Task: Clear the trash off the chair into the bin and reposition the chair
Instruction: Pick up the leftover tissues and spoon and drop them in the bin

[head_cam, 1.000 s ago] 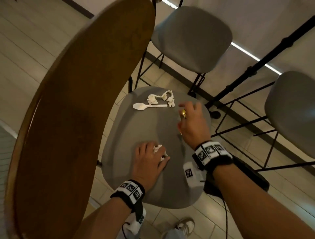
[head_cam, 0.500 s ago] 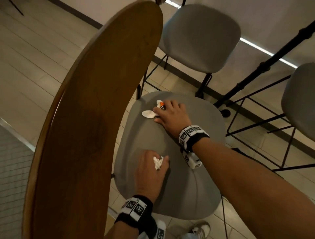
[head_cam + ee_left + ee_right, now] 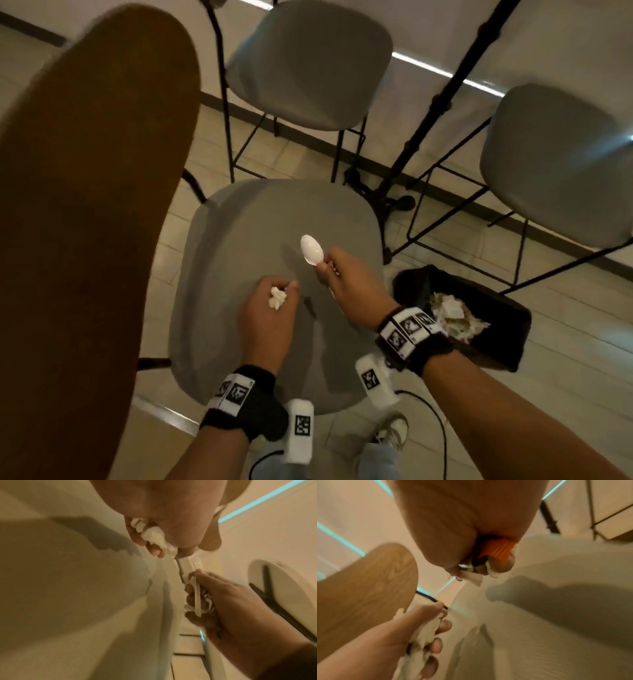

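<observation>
Both my hands hover over the grey chair seat point(image 3: 239, 240). My left hand point(image 3: 274, 301) is curled round a crumpled white tissue point(image 3: 276, 297) point(image 3: 154, 536) point(image 3: 423, 632). My right hand point(image 3: 337, 274) grips a white plastic spoon point(image 3: 311, 250) point(image 3: 197, 588), its bowl sticking up, together with crumpled paper point(image 3: 471, 577) and an orange ribbed piece point(image 3: 496, 549). No trash shows on the seat itself. A black bin point(image 3: 507, 325) with paper scraps inside stands on the floor right of the chair.
A brown wooden tabletop point(image 3: 85, 205) fills the left. Two more grey chairs point(image 3: 308, 61) point(image 3: 561, 164) on black frames stand behind and to the right. A black pole stand point(image 3: 442, 99) rises behind the seat. My shoe point(image 3: 394, 431) shows below the seat edge.
My right hand closed on the spoon and scraps at the far side of the seat and lifted them back toward me. The left hand kept its tissue and rose slightly.
</observation>
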{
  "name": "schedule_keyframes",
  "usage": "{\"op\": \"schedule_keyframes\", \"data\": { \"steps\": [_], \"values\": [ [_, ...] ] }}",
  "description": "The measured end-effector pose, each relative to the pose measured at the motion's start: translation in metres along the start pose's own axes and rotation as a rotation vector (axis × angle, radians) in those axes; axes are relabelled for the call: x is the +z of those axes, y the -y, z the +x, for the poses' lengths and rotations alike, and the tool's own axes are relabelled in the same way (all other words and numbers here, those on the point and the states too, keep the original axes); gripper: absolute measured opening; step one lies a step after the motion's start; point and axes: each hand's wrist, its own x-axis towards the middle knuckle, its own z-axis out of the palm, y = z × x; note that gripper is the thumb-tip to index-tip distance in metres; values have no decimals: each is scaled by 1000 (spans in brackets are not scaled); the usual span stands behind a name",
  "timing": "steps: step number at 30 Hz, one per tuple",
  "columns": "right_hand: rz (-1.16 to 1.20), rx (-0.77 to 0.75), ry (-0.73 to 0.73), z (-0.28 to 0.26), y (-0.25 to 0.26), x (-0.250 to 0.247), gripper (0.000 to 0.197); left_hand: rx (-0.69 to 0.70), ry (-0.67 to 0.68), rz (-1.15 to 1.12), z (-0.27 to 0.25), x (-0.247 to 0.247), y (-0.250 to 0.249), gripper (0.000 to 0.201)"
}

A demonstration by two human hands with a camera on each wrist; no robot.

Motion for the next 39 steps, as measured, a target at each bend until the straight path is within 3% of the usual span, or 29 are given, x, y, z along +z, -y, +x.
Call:
{"op": "schedule_keyframes", "data": {
  "steps": [4,8,11,13,17,18,20,21,23,25,29,32,34,37,39],
  "values": [
    [63,164,-118,-80,-70,-66,19,102,333,19,-37,83,-49,27],
    [38,397,-198,-145,-187,-122,16,140,652,41,-88,195,-86,40],
    [29,538,-204,-176,-290,-145,16,57,877,193,-115,298,-75,47],
    [33,628,-137,-187,-359,-154,19,-55,955,305,-117,372,-46,49],
    [6,730,19,-192,-503,-152,26,-479,930,330,-96,513,37,72],
    [-5,750,53,-191,-536,-149,28,-587,901,278,-89,545,57,87],
    [4,789,71,-189,-598,-138,31,-748,798,166,-76,606,106,138],
    [21,807,65,-187,-625,-133,29,-786,731,119,-70,634,130,150],
    [66,841,59,-185,-666,-122,21,-811,652,81,-59,677,177,140],
    [121,884,43,-183,-693,-109,25,-855,667,69,-66,692,171,120],
    [264,976,-86,-177,-724,-88,34,-713,801,105,-81,693,172,85],
    [388,1054,-229,-166,-732,-88,52,-407,930,393,-87,685,186,83],
    [496,1089,-328,-159,-734,-92,67,-243,978,544,-92,680,196,71],
    [645,1111,-406,-155,-736,-92,87,-35,1007,654,-97,669,195,77],
    [667,1085,-387,-158,-729,-93,88,66,1028,712,-98,661,187,84]
  ]
}}
